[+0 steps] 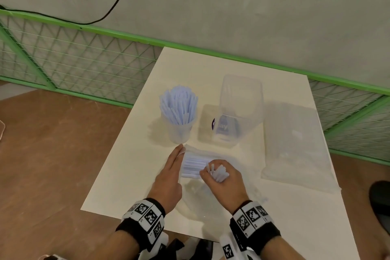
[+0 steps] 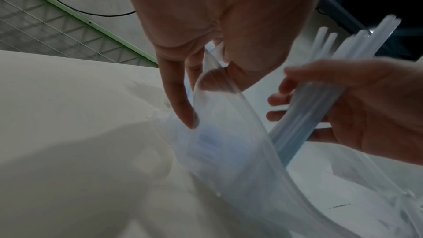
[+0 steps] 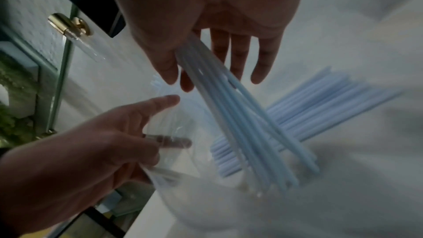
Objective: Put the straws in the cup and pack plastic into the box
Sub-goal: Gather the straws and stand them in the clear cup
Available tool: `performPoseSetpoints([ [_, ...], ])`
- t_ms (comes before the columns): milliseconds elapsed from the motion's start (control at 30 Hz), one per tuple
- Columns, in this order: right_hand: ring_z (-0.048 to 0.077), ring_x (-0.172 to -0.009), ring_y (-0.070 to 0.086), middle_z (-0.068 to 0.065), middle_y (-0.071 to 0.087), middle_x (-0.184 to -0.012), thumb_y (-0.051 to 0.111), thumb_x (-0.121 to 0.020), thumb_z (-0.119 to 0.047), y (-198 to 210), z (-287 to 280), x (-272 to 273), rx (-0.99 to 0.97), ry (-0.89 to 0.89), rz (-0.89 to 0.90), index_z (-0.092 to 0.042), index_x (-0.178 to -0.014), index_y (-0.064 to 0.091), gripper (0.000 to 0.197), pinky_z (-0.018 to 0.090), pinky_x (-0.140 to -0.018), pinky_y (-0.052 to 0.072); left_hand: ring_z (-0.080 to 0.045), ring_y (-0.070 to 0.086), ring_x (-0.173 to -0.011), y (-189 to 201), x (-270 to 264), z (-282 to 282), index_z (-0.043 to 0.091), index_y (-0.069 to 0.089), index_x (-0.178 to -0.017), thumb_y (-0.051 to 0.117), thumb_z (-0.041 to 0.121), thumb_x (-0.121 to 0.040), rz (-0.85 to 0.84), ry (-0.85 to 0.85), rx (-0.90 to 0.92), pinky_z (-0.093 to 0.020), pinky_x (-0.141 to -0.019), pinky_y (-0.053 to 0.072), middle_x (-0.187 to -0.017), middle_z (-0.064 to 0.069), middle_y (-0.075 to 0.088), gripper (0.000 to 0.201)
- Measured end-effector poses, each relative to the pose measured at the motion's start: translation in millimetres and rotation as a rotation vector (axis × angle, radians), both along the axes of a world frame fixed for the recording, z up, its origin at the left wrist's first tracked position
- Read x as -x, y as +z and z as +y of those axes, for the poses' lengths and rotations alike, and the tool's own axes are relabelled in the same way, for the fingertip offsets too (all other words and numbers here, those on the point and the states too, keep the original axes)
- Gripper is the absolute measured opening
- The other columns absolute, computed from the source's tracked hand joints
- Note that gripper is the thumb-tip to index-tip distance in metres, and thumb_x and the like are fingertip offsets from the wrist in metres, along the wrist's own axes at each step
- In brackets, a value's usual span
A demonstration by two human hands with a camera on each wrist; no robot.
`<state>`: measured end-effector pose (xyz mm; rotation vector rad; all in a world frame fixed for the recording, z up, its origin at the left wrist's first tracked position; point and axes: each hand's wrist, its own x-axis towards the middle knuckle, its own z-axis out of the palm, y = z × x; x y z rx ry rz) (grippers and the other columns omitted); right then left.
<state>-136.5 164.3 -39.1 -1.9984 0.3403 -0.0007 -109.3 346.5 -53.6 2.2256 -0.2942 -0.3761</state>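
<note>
A clear cup (image 1: 179, 131) crammed with pale blue straws (image 1: 178, 105) stands at mid-table. In front of it lies a clear zip bag (image 1: 192, 164) with more straws (image 3: 332, 104) inside. My left hand (image 1: 172, 167) pinches the bag's zip rim (image 2: 228, 108) and holds its mouth open. My right hand (image 1: 230, 183) grips a bundle of straws (image 3: 247, 133); the bundle's lower ends sit inside the bag's mouth and its upper ends (image 1: 218, 172) stick up past my fingers. The clear box (image 1: 240, 99) stands behind the bag, right of the cup.
A flat, empty clear plastic bag (image 1: 295, 143) lies on the right side of the white table (image 1: 135, 175). Something with a purple label (image 1: 223, 126) shows through the box. A green mesh fence (image 1: 84, 59) runs behind the table. Brown floor lies to the left.
</note>
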Motion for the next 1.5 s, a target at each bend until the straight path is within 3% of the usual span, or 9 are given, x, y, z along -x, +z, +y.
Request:
performPoseSetpoints([
  [200, 0.007, -0.045, 0.042, -0.008, 0.043, -0.044, 0.067, -0.082, -0.033, 10, -12, -1, 0.191, 0.020, 0.120, -0.018, -0.050, 0.044, 0.042, 0.021, -0.050, 0.036, -0.013, 0.043, -0.132, -1, 1, -2, 0.029, 0.018, -0.153, 0.048, -0.020, -0.071, -0.014, -0.014, -0.013, -0.027, -0.098, 0.049, -0.157, 0.029, 0.001, 0.100],
  [400, 0.006, -0.042, 0.040, -0.009, 0.043, -0.043, 0.070, -0.081, -0.028, 8, -14, 6, 0.165, 0.024, 0.176, -0.013, -0.053, 0.050, 0.038, 0.018, -0.048, 0.035, -0.012, 0.044, -0.131, 2, 1, -1, 0.029, 0.017, -0.153, 0.047, -0.021, -0.071, -0.010, -0.015, -0.007, -0.021, -0.097, 0.045, -0.157, 0.029, 0.000, 0.101],
  [567, 0.014, -0.062, 0.067, 0.001, 0.071, -0.066, 0.074, -0.078, -0.033, 44, -18, -14, 0.185, 0.070, 0.148, -0.009, -0.067, 0.070, 0.027, 0.029, -0.060, 0.055, -0.012, 0.044, -0.132, 3, 1, 0, 0.031, 0.017, -0.153, 0.047, -0.020, -0.071, 0.007, -0.013, -0.013, -0.024, -0.097, 0.047, -0.157, 0.030, -0.001, 0.101],
  [833, 0.019, -0.076, 0.074, 0.009, 0.075, -0.080, 0.077, -0.078, -0.015, 154, 5, -99, -0.166, 0.042, -0.153, -0.010, -0.076, 0.075, 0.005, 0.040, -0.062, 0.062, -0.013, 0.047, -0.128, 3, 2, 0, 0.033, 0.016, -0.153, 0.044, -0.018, -0.073, 0.033, -0.006, -0.002, -0.028, -0.096, 0.049, -0.151, 0.040, -0.007, 0.099],
  [1067, 0.021, -0.074, 0.071, 0.006, 0.074, -0.077, 0.070, -0.080, -0.034, 151, 25, -168, 0.207, 0.169, -0.226, -0.014, -0.078, 0.075, 0.021, 0.043, -0.070, 0.060, -0.012, 0.042, -0.134, 0, 2, -1, 0.030, 0.015, -0.154, 0.041, -0.020, -0.073, 0.036, -0.013, 0.025, -0.032, -0.105, 0.045, -0.155, 0.035, -0.006, 0.098],
  [1233, 0.021, -0.088, 0.069, 0.005, 0.073, -0.092, 0.070, -0.082, -0.036, 123, 29, -186, 0.435, 0.271, -0.154, -0.015, -0.092, 0.074, 0.023, 0.031, -0.076, 0.055, -0.008, 0.036, -0.138, -1, 2, -1, 0.028, 0.015, -0.155, 0.041, -0.021, -0.073, 0.032, -0.010, 0.046, -0.030, -0.109, 0.041, -0.155, 0.034, -0.007, 0.098],
  [1300, 0.022, -0.104, 0.064, 0.004, 0.069, -0.110, 0.077, -0.078, -0.033, 113, 29, -188, 0.450, 0.331, -0.133, -0.017, -0.110, 0.069, 0.036, 0.033, -0.089, 0.051, -0.007, 0.035, -0.139, -1, 1, 0, 0.028, 0.014, -0.155, 0.041, -0.020, -0.073, 0.038, -0.006, 0.045, -0.029, -0.110, 0.041, -0.155, 0.034, -0.008, 0.099],
  [1400, 0.021, -0.130, 0.044, 0.000, 0.049, -0.140, 0.089, -0.061, -0.046, 110, 21, -189, 0.415, 0.343, -0.119, -0.024, -0.135, 0.049, 0.087, 0.041, -0.108, 0.039, -0.007, 0.038, -0.137, 0, -1, 1, 0.029, 0.013, -0.155, 0.042, -0.020, -0.073, 0.051, 0.000, 0.042, -0.029, -0.108, 0.042, -0.153, 0.036, -0.010, 0.099],
  [1500, 0.017, -0.142, 0.028, 0.000, 0.032, -0.153, 0.088, -0.062, -0.051, 117, 14, -185, 0.362, 0.319, -0.292, -0.021, -0.146, 0.033, 0.106, 0.034, -0.116, 0.026, -0.007, 0.042, -0.133, 1, 0, 3, 0.028, 0.014, -0.154, 0.042, -0.021, -0.073, 0.059, 0.008, 0.035, -0.027, -0.104, 0.045, -0.152, 0.039, -0.011, 0.099],
])
